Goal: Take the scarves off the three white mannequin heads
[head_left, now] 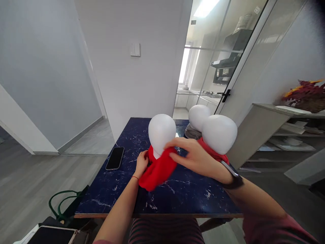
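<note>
A white mannequin head point(161, 132) stands upright on the dark blue table, with a red scarf point(159, 172) around its neck and hanging toward me. My right hand point(189, 153) pinches the scarf's upper edge just in front of the head's chin. Low on the left side of the neck, my left hand point(142, 163) has its fingers curled at the red cloth; some fingertips are hidden behind it. To the right stands a second white mannequin head point(219, 133) in a red scarf point(212, 149), partly behind my right hand. Behind it is a third head point(198, 116) with a grey scarf point(192, 132).
A black phone point(115, 158) lies on the left of the marbled table point(175, 200). Below the table's left edge are a bag with green handles point(64, 200) and a tablet point(52, 235). Shelves point(284, 142) and a glass door point(210, 57) stand to the right.
</note>
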A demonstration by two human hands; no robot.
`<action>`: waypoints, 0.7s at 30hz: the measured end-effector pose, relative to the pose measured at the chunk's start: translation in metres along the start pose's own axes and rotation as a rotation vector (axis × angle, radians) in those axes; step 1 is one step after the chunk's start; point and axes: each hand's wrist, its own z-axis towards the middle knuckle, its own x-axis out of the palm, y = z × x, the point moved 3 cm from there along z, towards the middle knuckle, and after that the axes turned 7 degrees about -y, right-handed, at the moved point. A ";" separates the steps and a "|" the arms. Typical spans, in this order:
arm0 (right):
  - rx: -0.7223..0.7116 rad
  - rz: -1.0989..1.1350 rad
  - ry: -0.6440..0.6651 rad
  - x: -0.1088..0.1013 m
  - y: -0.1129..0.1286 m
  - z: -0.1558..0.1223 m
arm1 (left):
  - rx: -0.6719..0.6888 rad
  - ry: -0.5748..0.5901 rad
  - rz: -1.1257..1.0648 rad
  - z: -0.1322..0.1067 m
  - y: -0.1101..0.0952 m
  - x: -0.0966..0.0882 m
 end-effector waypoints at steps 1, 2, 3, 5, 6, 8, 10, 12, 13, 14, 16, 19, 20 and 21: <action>0.069 -0.002 -0.073 -0.016 -0.002 -0.016 | 0.007 0.008 0.014 0.000 0.000 0.000; 0.136 -0.014 -0.169 -0.032 -0.006 -0.028 | 0.011 0.013 0.030 0.000 -0.001 0.000; 0.201 -0.039 -0.275 -0.048 -0.013 -0.038 | 0.014 0.014 0.043 0.000 -0.001 0.000; 0.319 -0.123 -0.497 -0.079 -0.036 -0.047 | 0.012 0.007 0.060 0.001 -0.002 0.001; 0.375 -0.180 -0.592 -0.093 -0.052 -0.045 | 0.012 0.005 0.066 0.001 -0.001 0.001; 0.487 -0.286 -0.664 -0.117 -0.092 -0.030 | 0.013 0.002 0.074 0.002 -0.001 0.001; 0.587 -0.401 -0.600 -0.132 -0.136 -0.001 | 0.014 -0.001 0.078 0.002 -0.001 0.001; 0.671 -0.481 -0.494 -0.138 -0.176 0.037 | 0.015 -0.004 0.081 0.002 -0.001 0.001; 0.694 -0.490 -0.490 -0.138 -0.191 0.058 | 0.015 -0.004 0.082 0.002 -0.001 0.000; 0.683 -0.486 -0.511 -0.135 -0.201 0.079 | 0.016 -0.004 0.082 0.003 -0.001 0.000; 0.602 -0.430 -0.581 -0.123 -0.206 0.121 | 0.016 -0.001 0.081 0.003 -0.002 0.000; 0.404 -0.156 -0.642 -0.090 -0.188 0.179 | 0.010 0.000 0.077 0.003 -0.001 0.000; 0.358 -0.029 -0.636 -0.078 -0.178 0.194 | 0.006 0.000 0.076 0.003 -0.001 0.000; 0.322 0.111 -0.612 -0.065 -0.168 0.207 | 0.000 -0.002 0.074 0.003 -0.001 0.000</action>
